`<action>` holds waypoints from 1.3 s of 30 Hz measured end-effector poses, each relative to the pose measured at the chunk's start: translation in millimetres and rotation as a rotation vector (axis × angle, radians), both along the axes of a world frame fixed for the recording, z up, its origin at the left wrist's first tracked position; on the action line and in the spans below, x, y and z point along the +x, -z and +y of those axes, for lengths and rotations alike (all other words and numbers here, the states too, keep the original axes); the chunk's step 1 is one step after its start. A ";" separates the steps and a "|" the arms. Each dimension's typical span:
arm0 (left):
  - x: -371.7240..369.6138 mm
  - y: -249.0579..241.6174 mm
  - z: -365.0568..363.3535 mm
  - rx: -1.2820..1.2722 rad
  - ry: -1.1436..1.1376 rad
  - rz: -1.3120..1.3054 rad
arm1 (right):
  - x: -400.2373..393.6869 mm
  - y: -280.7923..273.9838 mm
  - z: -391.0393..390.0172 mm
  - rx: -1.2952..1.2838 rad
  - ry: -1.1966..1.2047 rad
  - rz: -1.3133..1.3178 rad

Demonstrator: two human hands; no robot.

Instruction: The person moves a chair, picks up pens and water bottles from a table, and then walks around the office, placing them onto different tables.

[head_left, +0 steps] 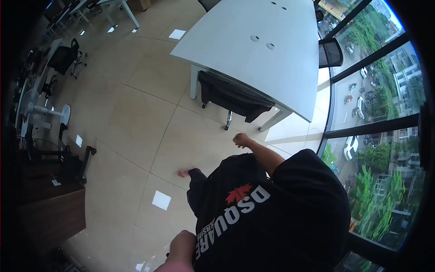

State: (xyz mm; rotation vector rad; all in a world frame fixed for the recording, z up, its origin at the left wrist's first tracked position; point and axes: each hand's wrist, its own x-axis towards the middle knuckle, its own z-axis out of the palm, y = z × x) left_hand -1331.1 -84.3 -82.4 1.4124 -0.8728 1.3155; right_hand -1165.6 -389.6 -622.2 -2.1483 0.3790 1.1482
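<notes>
My right hand [242,140] hangs in front of my body with its fingers loosely curled, and nothing shows in it. It is nearest to the black office chair [233,96] tucked under a large white table [217,41], but apart from both. At the bottom of the view, my left hand [182,245] is low beside my black T-shirt [272,226]. Its fingers are hidden, so I cannot see whether it holds anything. One bare foot [183,173] shows on the tiled floor.
Tall windows [376,95] line the right side, overlooking a street. A white fan [45,109] and a wooden cabinet [54,213] stand on the left, with another black chair [65,58] farther back. Pale tiles [131,136] cover the floor.
</notes>
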 end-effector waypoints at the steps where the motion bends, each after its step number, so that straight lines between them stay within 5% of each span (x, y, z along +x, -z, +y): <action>1: 1.4 -0.2 24.3 -0.038 0.025 -0.011 | -9.6 16.0 -4.7 -0.085 0.060 0.063; 9: 65.2 -12.3 188.4 -0.147 0.375 -0.180 | -62.1 -28.2 85.2 -0.105 0.440 0.135; 12: 93.6 -5.6 224.4 -0.243 0.483 -0.156 | -47.8 -0.5 132.1 -0.139 0.290 -0.051; 17: 155.3 3.3 277.9 -0.267 0.539 -0.116 | -6.0 10.6 199.7 -0.146 0.290 0.023; 21: 222.2 6.2 308.6 -0.210 0.490 -0.055 | 57.6 -16.7 252.9 -0.085 0.454 0.160; 25: 310.1 2.8 328.7 -0.083 0.486 -0.026 | 139.8 20.9 293.5 0.090 0.773 0.197; 29: 411.6 -8.3 343.2 -0.071 0.692 -0.048 | 254.4 32.5 345.7 0.201 0.667 0.053; 34: 525.1 -7.2 347.0 -0.172 0.839 -0.080 | 384.2 -26.1 404.5 0.191 0.508 -0.127; 39: 635.5 3.3 372.0 -0.221 1.006 -0.089 | 446.3 -13.7 418.2 0.140 0.607 -0.133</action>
